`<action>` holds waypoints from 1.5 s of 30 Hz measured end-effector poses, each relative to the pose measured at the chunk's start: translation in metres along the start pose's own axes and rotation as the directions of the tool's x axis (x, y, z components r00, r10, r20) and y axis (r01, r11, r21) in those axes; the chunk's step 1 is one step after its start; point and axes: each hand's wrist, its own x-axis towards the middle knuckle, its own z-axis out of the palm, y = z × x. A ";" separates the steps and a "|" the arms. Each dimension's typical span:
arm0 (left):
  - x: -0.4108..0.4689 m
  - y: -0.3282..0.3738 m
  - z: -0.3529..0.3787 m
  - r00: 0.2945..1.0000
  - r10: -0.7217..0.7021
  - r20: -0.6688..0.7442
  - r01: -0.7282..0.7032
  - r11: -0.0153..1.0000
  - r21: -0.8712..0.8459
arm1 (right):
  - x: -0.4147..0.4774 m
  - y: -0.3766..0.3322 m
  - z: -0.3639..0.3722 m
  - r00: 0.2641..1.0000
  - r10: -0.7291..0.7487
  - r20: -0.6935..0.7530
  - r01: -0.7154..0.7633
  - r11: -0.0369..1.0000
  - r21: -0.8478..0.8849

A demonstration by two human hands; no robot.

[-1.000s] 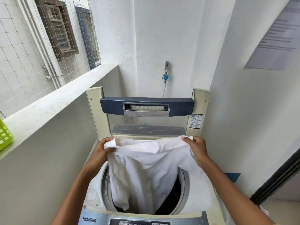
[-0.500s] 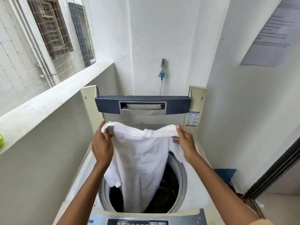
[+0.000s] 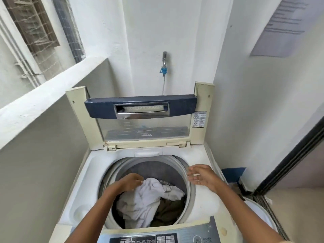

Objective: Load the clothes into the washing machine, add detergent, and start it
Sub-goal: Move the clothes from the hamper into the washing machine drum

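A top-loading washing machine (image 3: 87,174) stands in front of me with its lid (image 3: 140,106) raised upright at the back. Inside the drum a crumpled white garment (image 3: 143,199) lies on top of darker brown clothes (image 3: 168,210). My left hand (image 3: 130,182) reaches into the drum and its fingertips touch the white garment's top edge. My right hand (image 3: 201,176) hovers over the drum's right rim, fingers spread and holding nothing. The control panel (image 3: 157,238) runs along the machine's near edge.
A white ledge (image 3: 43,100) runs along the left, close to the machine. A tap (image 3: 164,64) with a hose is on the back wall. The right wall stands close, with a blue object (image 3: 234,173) and a sliding door frame (image 3: 287,163) on the floor side.
The white garment, held up stretched between both hands, has dropped into the drum. My right hand has let go and opened; my left hand has followed the cloth down.
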 end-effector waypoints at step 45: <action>0.420 0.082 0.681 0.848 -0.486 0.212 0.464 0.873 0.147 | 0.273 0.561 -0.297 0.845 0.485 -0.225 -0.508 0.860 -0.054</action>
